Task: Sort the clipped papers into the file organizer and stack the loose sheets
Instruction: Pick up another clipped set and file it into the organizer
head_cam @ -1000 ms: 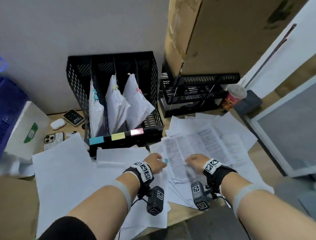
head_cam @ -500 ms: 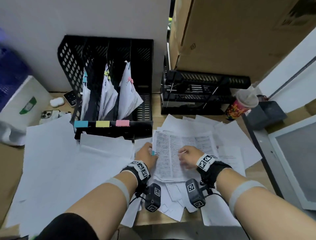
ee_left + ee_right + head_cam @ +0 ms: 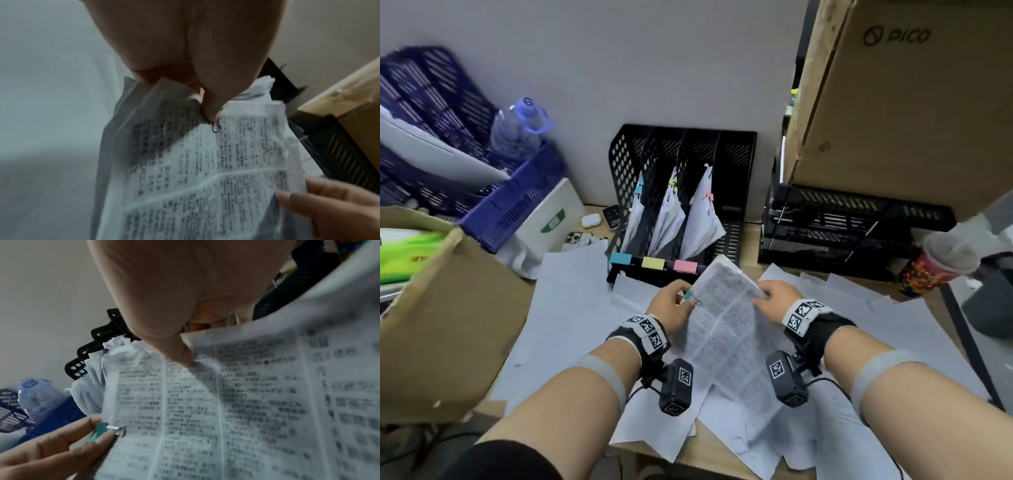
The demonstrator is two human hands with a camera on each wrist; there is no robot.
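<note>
Both hands are holding one printed bundle of clipped papers (image 3: 726, 329) up off the desk, just in front of the black file organizer (image 3: 685, 164): the left hand (image 3: 671, 308) is pinching the left edge at the teal binder clip (image 3: 689, 295), and the right hand (image 3: 779, 296) is gripping the right edge with its thumb lying on the print. Loose sheets (image 3: 571, 308) are lying spread over the desk below, and three clipped bundles are already standing in the organizer's slots behind blue, yellow and pink labels.
</note>
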